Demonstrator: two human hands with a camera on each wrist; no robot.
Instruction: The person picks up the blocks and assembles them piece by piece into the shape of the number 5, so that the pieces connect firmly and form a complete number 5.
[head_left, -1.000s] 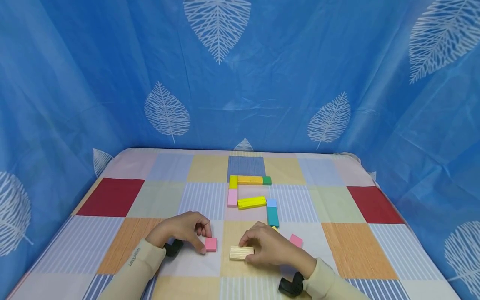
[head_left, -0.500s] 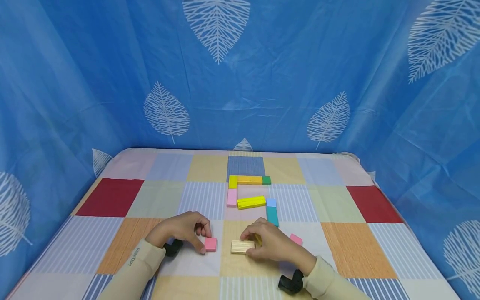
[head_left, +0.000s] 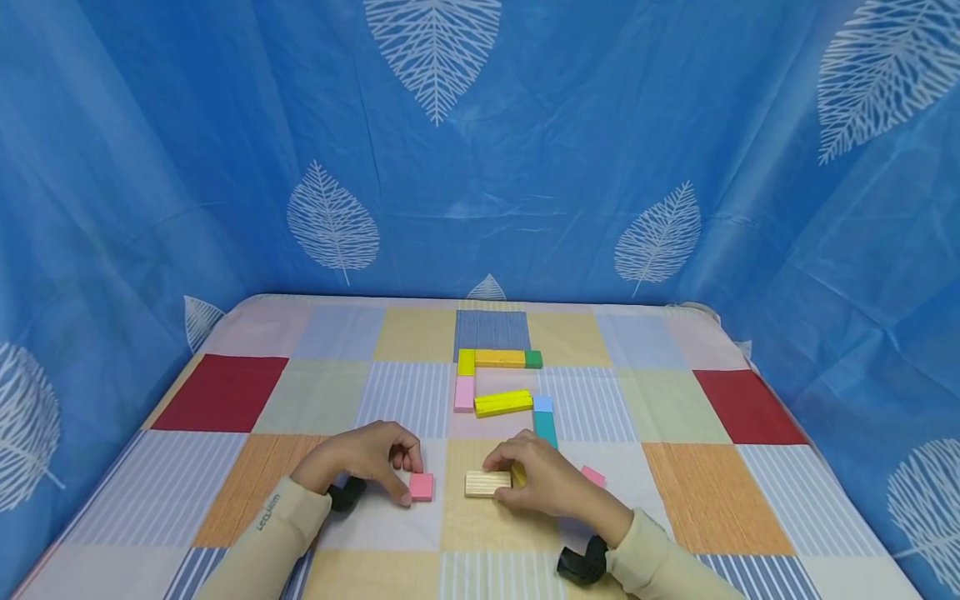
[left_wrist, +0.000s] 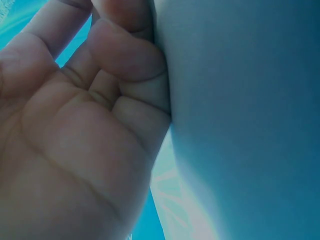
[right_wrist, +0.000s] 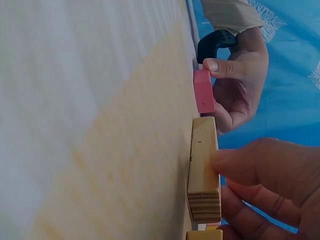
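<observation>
Nearest me, black wrist cameras [head_left: 582, 561] at both cuffs, patchwork tablecloth [head_left: 375, 575] under everything. I've got the right hand [head_left: 543, 479] pinching a ridged natural-wood block [head_left: 486, 484] between thumb and fingers, low over a pale yellow patch; can't tell if it touches cloth. Left hand [head_left: 373, 460] grips a pink block [head_left: 422, 487] by its edges, thumb on the near side, just left of the wood one, gap between. My left wrist view is mostly palm, no block visible. A golden-yellow block [head_left: 519, 475] shows partly behind the right fingers; a second pink block [head_left: 593, 476] lies right of that hand. Farther: teal block [head_left: 545, 426] meeting light-blue block [head_left: 542, 404], slanted yellow block [head_left: 503, 403], light-pink block [head_left: 464, 394], then yellow-green block [head_left: 466, 362], orange block [head_left: 500, 358], green block [head_left: 533, 359] end to end. Blue leaf-print curtain [head_left: 480, 167] behind.
</observation>
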